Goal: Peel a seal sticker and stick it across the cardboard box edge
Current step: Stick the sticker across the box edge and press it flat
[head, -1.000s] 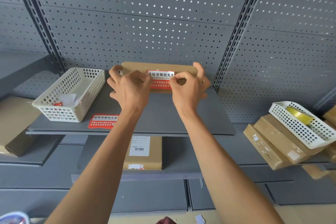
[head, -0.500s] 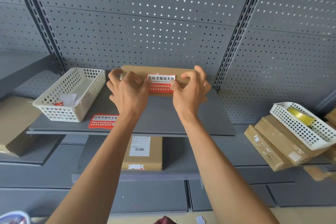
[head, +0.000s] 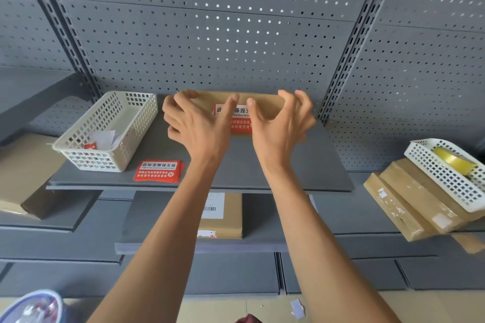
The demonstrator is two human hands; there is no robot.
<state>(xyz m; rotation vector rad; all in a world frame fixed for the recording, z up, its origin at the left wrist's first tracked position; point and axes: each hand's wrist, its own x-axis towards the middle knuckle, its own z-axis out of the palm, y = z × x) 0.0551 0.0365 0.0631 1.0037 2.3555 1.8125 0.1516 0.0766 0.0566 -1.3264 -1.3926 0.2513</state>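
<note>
A flat brown cardboard box (head: 265, 105) lies at the back of the grey shelf (head: 315, 165), against the pegboard. A red and white seal sticker (head: 240, 123) is stuck across its front edge, white part on top and red part down the front face. My left hand (head: 199, 128) and my right hand (head: 278, 131) hover over the box with fingers spread and arched. Both thumbs point at the sticker's top, and the fingertips touch or nearly touch the box top. The hands hide the sticker's sides.
A stack of red seal stickers (head: 158, 171) lies near the shelf's front edge. A white basket (head: 110, 128) with paper scraps stands at the left. At the right, another white basket (head: 446, 173) with a tape roll (head: 452, 160) rests on stacked boxes (head: 409, 204). A labelled box (head: 223, 215) sits on the lower shelf.
My thumbs were pressing the sticker onto the box. Now both hands have opened wide and lifted a little, with the fingers fanned over the box top.
</note>
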